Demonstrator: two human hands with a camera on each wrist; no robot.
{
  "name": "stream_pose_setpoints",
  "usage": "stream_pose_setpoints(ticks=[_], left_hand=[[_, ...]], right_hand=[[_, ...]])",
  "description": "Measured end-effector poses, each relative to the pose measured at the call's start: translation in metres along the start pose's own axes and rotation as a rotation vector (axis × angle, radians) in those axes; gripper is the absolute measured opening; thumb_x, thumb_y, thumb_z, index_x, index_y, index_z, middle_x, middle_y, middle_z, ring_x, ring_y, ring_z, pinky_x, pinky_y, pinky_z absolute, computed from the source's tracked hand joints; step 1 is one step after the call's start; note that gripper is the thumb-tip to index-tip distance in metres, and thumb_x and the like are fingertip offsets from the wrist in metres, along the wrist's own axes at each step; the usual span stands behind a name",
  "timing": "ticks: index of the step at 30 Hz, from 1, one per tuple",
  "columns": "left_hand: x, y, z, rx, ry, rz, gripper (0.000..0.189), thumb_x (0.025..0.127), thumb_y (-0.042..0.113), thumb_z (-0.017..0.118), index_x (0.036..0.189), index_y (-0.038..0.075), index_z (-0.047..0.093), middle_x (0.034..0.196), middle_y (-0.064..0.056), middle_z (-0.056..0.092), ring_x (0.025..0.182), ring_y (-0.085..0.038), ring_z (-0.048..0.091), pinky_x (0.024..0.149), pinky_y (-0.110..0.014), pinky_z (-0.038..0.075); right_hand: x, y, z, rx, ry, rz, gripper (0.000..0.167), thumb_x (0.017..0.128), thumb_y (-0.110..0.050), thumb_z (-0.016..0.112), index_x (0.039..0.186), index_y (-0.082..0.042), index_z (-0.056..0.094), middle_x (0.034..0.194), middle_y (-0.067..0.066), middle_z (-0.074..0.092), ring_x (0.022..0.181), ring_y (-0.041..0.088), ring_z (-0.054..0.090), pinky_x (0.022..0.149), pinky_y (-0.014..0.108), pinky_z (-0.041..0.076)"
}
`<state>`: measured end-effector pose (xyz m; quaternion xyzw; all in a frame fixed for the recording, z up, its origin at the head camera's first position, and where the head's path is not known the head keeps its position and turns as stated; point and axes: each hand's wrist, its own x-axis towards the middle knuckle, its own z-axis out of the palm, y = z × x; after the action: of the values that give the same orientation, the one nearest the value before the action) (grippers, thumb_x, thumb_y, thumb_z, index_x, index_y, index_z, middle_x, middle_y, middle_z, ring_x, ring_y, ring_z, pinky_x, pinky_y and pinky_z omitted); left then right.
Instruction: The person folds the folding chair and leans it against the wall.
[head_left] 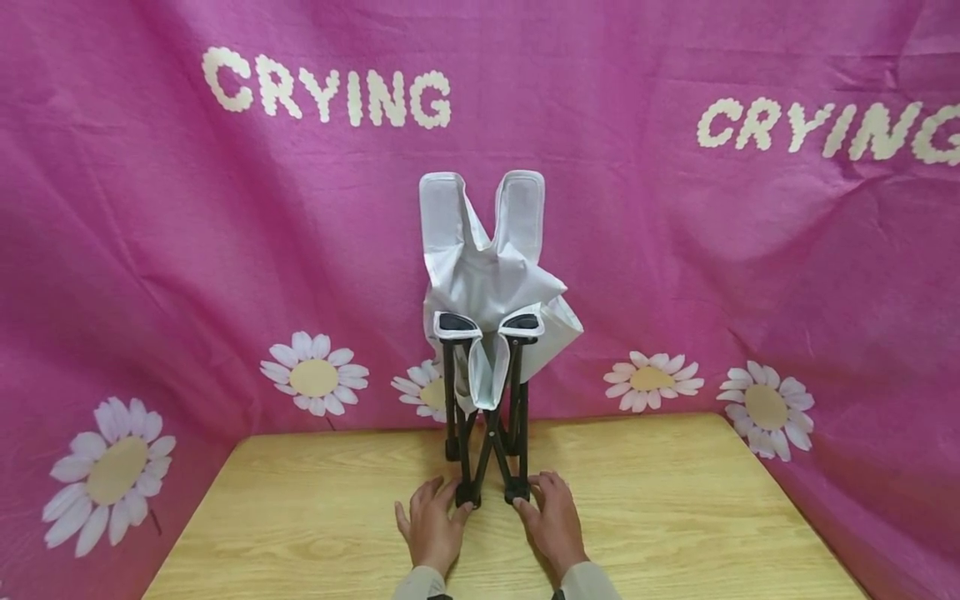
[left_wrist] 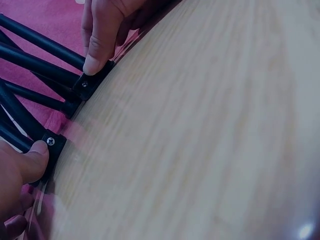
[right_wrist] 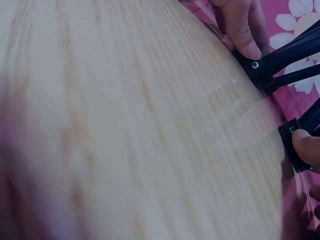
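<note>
A small folding camp chair (head_left: 486, 287) with a pale grey-white fabric seat and black crossed legs stands upright on the table, its frame drawn close together and the fabric bunched. My left hand (head_left: 435, 525) grips the front left foot, thumb on its near face and fingers around the outer side. On the front right foot (head_left: 517, 490), my right hand (head_left: 553, 521) holds on in the same way. Close up in the left wrist view, a thumb (left_wrist: 36, 159) presses beside a screw on a black foot. The right wrist view shows a thumb (right_wrist: 304, 142) on the other foot.
The wood-grain table (head_left: 660, 500) carries the chair near its back edge. Behind and at both sides hangs a pink cloth (head_left: 600, 225) printed with daisies and pale lettering; the chair's rear stands close to it.
</note>
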<state>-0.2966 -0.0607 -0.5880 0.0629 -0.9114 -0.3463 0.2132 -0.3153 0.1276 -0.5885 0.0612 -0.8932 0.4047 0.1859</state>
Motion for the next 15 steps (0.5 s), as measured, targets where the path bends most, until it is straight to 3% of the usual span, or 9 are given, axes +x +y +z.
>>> stream_pose_setpoints(ticks=[15], left_hand=[[0.0001,0.0032,0.0024,0.013,-0.015,-0.036,0.042,0.080,0.030,0.078,0.120,0.019,0.069,0.132,-0.009,0.057,0.128,-0.034,0.040,0.108,-0.066,0.000]], right_hand=[[-0.0016,-0.0032,0.0016,-0.062,0.018,0.090,0.033,0.082,-0.025,0.078,0.111,-0.012,0.068,0.117,0.014,0.059,0.111,0.034,0.056,0.093,0.051,0.046]])
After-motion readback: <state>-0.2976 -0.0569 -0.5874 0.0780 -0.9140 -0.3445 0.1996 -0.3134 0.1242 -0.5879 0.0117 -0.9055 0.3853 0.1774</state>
